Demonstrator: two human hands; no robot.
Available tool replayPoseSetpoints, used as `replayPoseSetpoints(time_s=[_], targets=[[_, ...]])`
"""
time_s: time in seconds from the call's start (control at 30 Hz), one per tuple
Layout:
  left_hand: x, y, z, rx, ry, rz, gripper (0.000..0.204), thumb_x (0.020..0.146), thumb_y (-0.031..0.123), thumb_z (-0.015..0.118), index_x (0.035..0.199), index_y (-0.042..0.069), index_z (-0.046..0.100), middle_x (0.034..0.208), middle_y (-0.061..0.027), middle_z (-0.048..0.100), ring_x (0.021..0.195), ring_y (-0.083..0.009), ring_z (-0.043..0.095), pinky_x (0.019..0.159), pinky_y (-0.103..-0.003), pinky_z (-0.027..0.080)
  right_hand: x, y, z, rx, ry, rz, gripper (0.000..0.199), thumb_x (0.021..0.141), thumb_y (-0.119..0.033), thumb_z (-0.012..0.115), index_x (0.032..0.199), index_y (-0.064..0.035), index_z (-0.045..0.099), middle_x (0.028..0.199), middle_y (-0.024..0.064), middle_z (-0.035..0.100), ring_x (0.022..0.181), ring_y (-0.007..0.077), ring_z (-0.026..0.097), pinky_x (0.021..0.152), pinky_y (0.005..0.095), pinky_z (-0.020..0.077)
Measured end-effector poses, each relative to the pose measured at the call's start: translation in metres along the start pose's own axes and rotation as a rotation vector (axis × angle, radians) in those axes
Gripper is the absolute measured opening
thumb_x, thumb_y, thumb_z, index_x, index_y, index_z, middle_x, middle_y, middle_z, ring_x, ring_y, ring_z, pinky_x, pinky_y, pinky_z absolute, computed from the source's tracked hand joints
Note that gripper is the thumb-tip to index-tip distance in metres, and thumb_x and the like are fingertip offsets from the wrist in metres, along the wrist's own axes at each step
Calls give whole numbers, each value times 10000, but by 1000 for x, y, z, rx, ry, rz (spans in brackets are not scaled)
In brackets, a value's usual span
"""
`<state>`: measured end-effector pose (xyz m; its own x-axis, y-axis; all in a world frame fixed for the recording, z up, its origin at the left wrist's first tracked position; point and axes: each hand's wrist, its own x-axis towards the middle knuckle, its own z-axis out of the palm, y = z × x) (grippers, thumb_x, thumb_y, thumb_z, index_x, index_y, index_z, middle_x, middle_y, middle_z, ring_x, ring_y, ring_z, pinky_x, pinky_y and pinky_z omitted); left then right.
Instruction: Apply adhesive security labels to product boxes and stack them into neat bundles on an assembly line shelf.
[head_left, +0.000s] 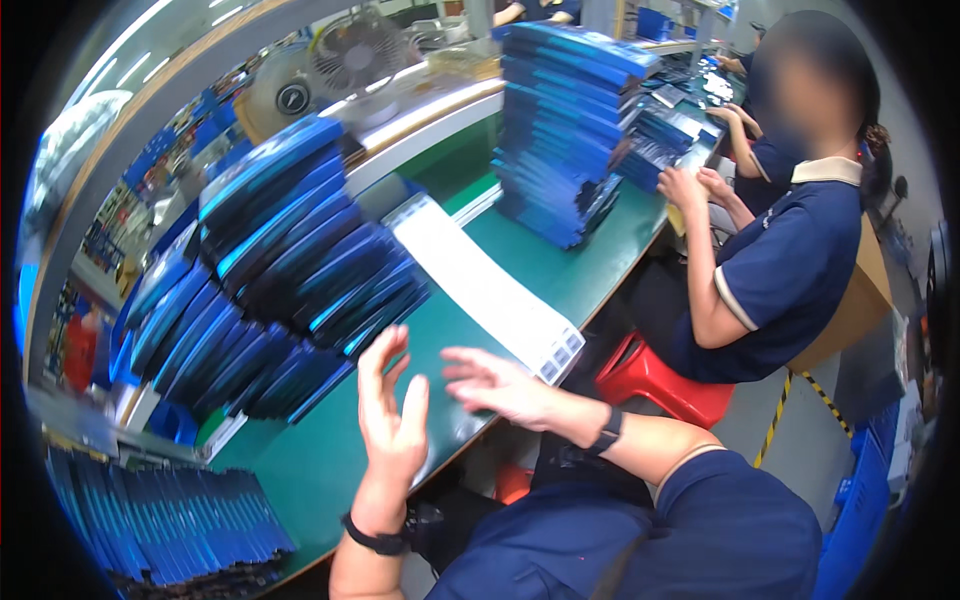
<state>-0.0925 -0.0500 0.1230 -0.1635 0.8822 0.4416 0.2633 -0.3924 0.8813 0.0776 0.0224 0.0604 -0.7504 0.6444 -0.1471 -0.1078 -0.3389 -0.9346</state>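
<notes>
Both the left hand [392, 415] and right hand [497, 385] hovered open and empty just short of the leaning stack of blue boxes [290, 290], which probably wanted steadying from both sides before lifting.

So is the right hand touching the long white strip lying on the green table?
Apart. The head view shows the right hand with green table visible between its fingertips and the white strip.

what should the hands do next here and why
Probably reach the left hand forward to the leaning pile of blue flat boxes and take the nearest one. Both hands are empty with fingers spread above the green table; the right hand hovers beside the long white strip. That pile lies closest, just beyond the fingertips, and it is slumped over, so a light, steady grip seems wise.
</notes>
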Motion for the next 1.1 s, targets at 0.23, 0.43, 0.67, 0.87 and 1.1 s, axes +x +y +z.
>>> replayPoseSetpoints(time_s=[0.23, 0.43, 0.67, 0.87, 1.1], targets=[[245, -2, 94, -271, -135, -270, 660, 1014, 552, 430, 1504, 111, 390, 1402, -171, 508, 1274, -279, 500, 1050, -388, 381, -69, -156, -113, 67, 711, -657, 772, 972, -441, 575, 1574, -161, 181, 1573, 153, 243, 1402, 346, 339, 984, 498, 446], [372, -13, 138, -185, -234, -540, 986, 878, 842, 276, 1575, 145, 247, 1551, -263, 338, 1425, -431, 317, 1145, -625, 159, -27, -234, -154, 185, 797, -456, 1142, 839, -778, 536, 1595, -146, -41, 1620, 259, -153, 1480, 493, -108, 1074, 772, 84], [354, -8, 156, -334, -378, -629, 1094, 818, 905, 264, 1583, 125, 209, 1644, -214, 100, 1512, -414, 79, 1141, -701, 16, 7, -240, -196, 102, 680, -356, 1141, 825, -819, 497, 1590, -214, -95, 1661, 153, 28, 1485, 459, 113, 1044, 785, 148], [328, 6, 155, -328, -402, -481, 1047, 864, 857, 287, 1562, 77, 244, 1611, -213, 221, 1484, -388, 217, 1138, -688, 155, 25, -239, -212, 179, 475, -594, 1021, 878, -684, 594, 1549, -67, 134, 1492, 156, 401, 1337, 283, 451, 1047, 458, 446], [295, 30, 144, -277, -270, -456, 973, 891, 841, 218, 1523, 117, 367, 1485, -186, 471, 1387, -349, 423, 1124, -592, 290, 5, -250, -180, 104, 443, -642, 735, 938, -614, 567, 1434, -93, 412, 1336, 79, 562, 1233, 199, 543, 1032, 386, 461]])
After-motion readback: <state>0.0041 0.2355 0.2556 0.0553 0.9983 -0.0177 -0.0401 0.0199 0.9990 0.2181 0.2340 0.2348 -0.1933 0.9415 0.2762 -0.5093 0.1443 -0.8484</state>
